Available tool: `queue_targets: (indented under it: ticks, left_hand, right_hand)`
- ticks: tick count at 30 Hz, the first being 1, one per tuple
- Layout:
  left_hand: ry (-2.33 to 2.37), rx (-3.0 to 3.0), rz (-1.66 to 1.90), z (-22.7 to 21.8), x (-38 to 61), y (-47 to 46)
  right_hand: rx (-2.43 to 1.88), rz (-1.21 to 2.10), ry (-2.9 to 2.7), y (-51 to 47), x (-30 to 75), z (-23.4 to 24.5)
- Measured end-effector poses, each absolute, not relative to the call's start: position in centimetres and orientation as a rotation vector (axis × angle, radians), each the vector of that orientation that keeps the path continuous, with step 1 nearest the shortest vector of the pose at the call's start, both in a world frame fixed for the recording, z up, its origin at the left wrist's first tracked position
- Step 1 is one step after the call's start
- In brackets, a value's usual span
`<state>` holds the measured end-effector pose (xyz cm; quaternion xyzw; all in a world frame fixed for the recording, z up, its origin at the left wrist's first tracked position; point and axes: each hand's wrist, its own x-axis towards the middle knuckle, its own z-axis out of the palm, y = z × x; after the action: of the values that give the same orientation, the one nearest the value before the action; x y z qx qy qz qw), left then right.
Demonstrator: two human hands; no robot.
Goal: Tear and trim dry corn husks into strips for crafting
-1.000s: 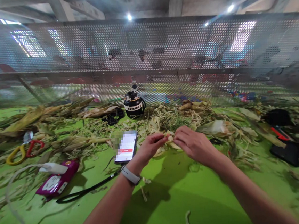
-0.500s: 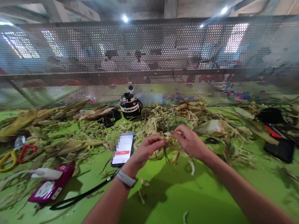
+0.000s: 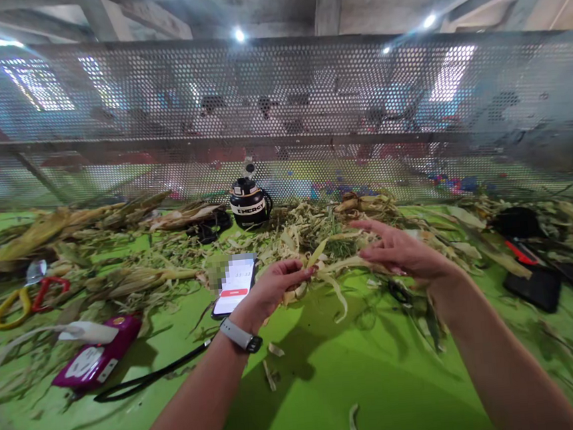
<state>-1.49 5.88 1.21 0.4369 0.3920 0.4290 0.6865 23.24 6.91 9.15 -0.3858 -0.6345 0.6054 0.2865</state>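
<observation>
Pinched between the thumb and fingers of my left hand (image 3: 285, 282) are pale yellow-green strips of corn husk (image 3: 322, 251), some hanging down and curling toward the table. My right hand (image 3: 403, 251) is to the right, its index finger stretched out and the fingers apart. A pale husk strip (image 3: 343, 263) runs from near the left fingertips to the right hand's fingertips; whether the right hand touches it, I cannot tell. Behind both hands lies a heap of husk shreds (image 3: 293, 238).
A phone (image 3: 230, 293) lies beside my left forearm. Further left are a purple power bank (image 3: 98, 352) with a cable and scissors (image 3: 11, 306). A black jug (image 3: 249, 201) stands near the perforated metal screen (image 3: 277, 109). A dark flat case (image 3: 533, 287) lies right, on the green table (image 3: 381, 381).
My right hand has moved right, away from my left hand, and its fingers have spread. My left hand has barely moved and keeps its pinch on the husk strips.
</observation>
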Motion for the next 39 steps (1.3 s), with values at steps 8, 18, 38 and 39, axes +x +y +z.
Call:
queue_targets:
  ticks: [8, 18, 38, 39]
  left_hand:
    - [0.864, 0.913, 1.047, 1.7, -0.7, 5.4]
    - [0.784, 0.946, 1.099, 1.5, -0.7, 5.4]
    - [0.714, 0.993, 0.985, 0.8, -0.4, 5.3]
    - [0.712, 0.986, 0.983, 0.8, -0.4, 5.3]
  right_hand:
    - [-0.888, 1.75, -1.213, 7.4, 22.1, 8.3]
    - [-0.926, 1.457, -1.404, 6.9, 20.4, 7.2]
    - [-1.107, 0.873, -2.049, 5.5, 17.6, 6.0]
    - [-1.116, 0.863, -2.054, 5.6, 17.7, 6.0]
